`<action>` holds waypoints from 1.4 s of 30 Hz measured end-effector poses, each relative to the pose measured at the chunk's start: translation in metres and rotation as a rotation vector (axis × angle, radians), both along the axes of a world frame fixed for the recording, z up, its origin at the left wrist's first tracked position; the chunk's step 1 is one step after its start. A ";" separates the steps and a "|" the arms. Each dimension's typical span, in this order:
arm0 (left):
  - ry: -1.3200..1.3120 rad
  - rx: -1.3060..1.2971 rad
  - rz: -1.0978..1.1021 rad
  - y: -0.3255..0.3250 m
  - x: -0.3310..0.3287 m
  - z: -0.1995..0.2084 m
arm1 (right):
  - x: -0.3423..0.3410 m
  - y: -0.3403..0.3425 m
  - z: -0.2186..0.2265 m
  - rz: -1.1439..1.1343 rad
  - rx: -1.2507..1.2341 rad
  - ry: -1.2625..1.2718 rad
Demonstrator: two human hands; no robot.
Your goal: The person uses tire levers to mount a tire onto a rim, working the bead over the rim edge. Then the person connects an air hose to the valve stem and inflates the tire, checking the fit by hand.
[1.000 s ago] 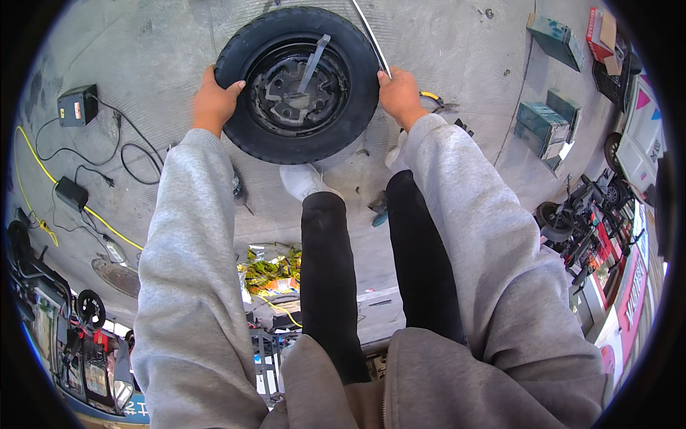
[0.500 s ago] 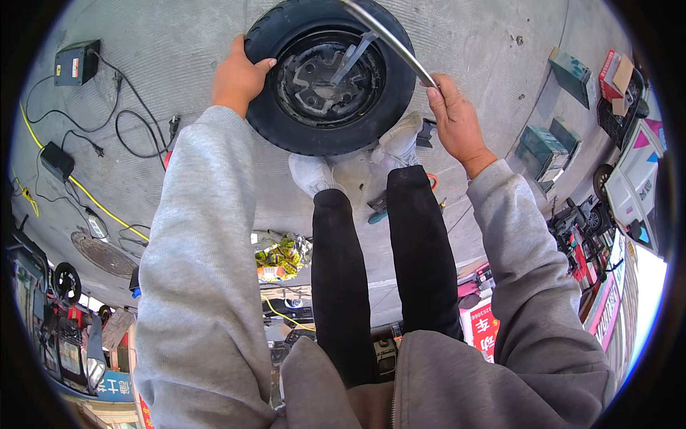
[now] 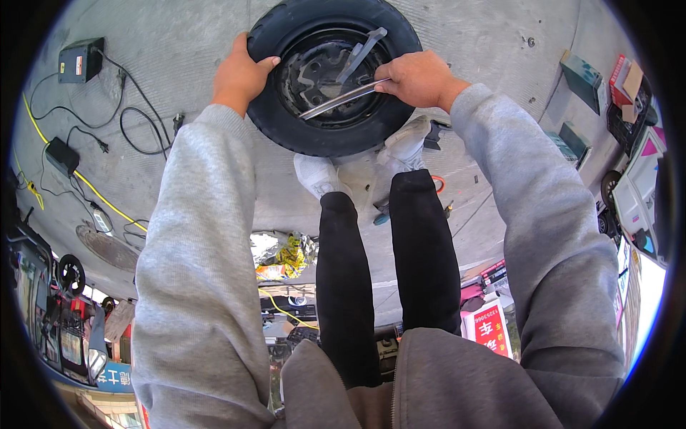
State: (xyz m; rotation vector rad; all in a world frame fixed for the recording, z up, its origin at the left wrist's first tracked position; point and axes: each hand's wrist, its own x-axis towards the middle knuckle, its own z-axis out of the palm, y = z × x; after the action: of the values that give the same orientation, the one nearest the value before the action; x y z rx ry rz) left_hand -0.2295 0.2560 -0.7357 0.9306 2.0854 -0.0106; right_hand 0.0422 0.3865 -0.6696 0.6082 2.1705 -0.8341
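A black rubber tyre with a chunky tread point(image 3: 325, 138), fitted round a dark, scuffed metal wheel rim point(image 3: 309, 77), is at the upper centre of the frame. On its left edge the left hand point(image 3: 244, 73) has a closed grip, thumb pressed on the sidewall and fingers wrapped over the tread. At the tyre's right side, the right hand point(image 3: 416, 79) has its grip closed on the end of a slim, shiny silver metal bar point(image 3: 344, 99), which slants down and left across the rim; whether its far tip touches the tyre's inner edge, I cannot tell. A flat grey metal lever point(image 3: 361, 56) lies across the rim's upper right, just above the bar. Below the tyre, near the middle of the frame, are two white shoes point(image 3: 319, 176) on grey ribbed concrete ground point(image 3: 504, 136). In the upper left sits a black boxy device with a cable point(image 3: 81, 61), with a bright yellow cable point(image 3: 107, 199) running below it; in the upper right, a teal cardboard box point(image 3: 582, 80) stands near a red-and-white carton point(image 3: 620, 80).
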 end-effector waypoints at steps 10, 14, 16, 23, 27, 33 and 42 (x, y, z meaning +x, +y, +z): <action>-0.053 0.022 0.023 -0.001 -0.002 -0.004 | -0.001 0.001 -0.013 0.008 -0.071 -0.017; -0.043 0.023 0.022 -0.001 0.000 -0.004 | -0.006 -0.015 -0.003 -0.061 -0.041 0.017; -0.020 0.027 0.013 -0.001 0.000 -0.004 | -0.010 -0.023 0.008 -0.071 0.050 0.030; -0.018 0.012 0.020 -0.002 0.000 -0.004 | -0.045 -0.011 0.058 0.007 -0.122 -0.098; -0.007 0.011 0.000 -0.004 -0.001 -0.003 | -0.062 0.012 0.075 -0.243 -0.774 -0.401; -0.058 0.101 0.021 -0.006 -0.007 -0.005 | -0.062 -0.094 0.112 -1.504 -0.982 -0.450; -0.162 0.101 0.081 -0.012 -0.011 -0.006 | -0.122 -0.248 0.128 -1.681 -0.402 -0.008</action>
State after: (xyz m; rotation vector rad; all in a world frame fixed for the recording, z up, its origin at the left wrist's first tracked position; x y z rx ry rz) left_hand -0.2406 0.2442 -0.7419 0.8764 1.9857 0.2076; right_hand -0.0796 0.1384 -0.5412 2.1877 0.9611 -1.9159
